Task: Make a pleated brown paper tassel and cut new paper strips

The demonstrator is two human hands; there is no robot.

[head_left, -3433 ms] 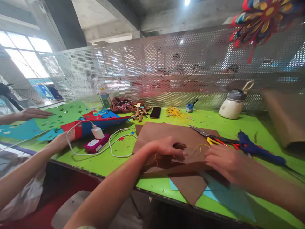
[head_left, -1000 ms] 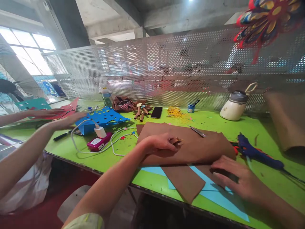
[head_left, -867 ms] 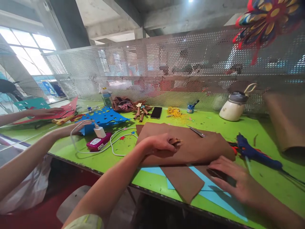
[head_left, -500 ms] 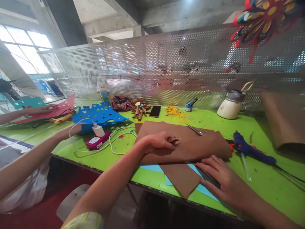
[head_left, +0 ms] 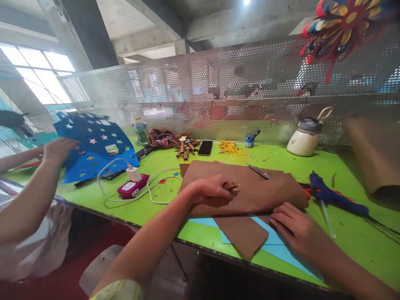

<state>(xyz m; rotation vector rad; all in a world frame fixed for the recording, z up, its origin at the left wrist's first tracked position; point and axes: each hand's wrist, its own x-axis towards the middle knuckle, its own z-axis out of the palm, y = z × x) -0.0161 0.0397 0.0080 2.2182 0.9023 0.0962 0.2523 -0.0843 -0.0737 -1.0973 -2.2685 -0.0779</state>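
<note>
My left hand point(head_left: 218, 187) is closed on a small brown paper roll point(head_left: 231, 185), a bit of yellow string showing at its end. It rests over a large brown paper sheet point(head_left: 250, 171) on the green table. Near that sheet's lower right edge, my right hand point(head_left: 292, 223) has its fingers curled together; what they grip, if anything, is hidden. A narrower brown paper piece point(head_left: 242, 235) and light blue sheets point(head_left: 281, 250) stick out below. Scissors point(head_left: 258, 171) lie on the large sheet.
Right of the paper lies a blue glue gun point(head_left: 334, 196). Behind stand a cream jug point(head_left: 303, 139), yellow string point(head_left: 229, 146), a phone point(head_left: 205, 147) and brown paper rolls point(head_left: 184, 150). Left are a magenta power socket point(head_left: 133, 187) with a white cable and another person's hand point(head_left: 59, 150) with blue star-cut sheet point(head_left: 100, 141).
The other person's blue sheet has been lifted upright and moved left. My right hand's fingers have drawn together, and the dark thing seen under them earlier no longer shows. My left hand keeps its hold.
</note>
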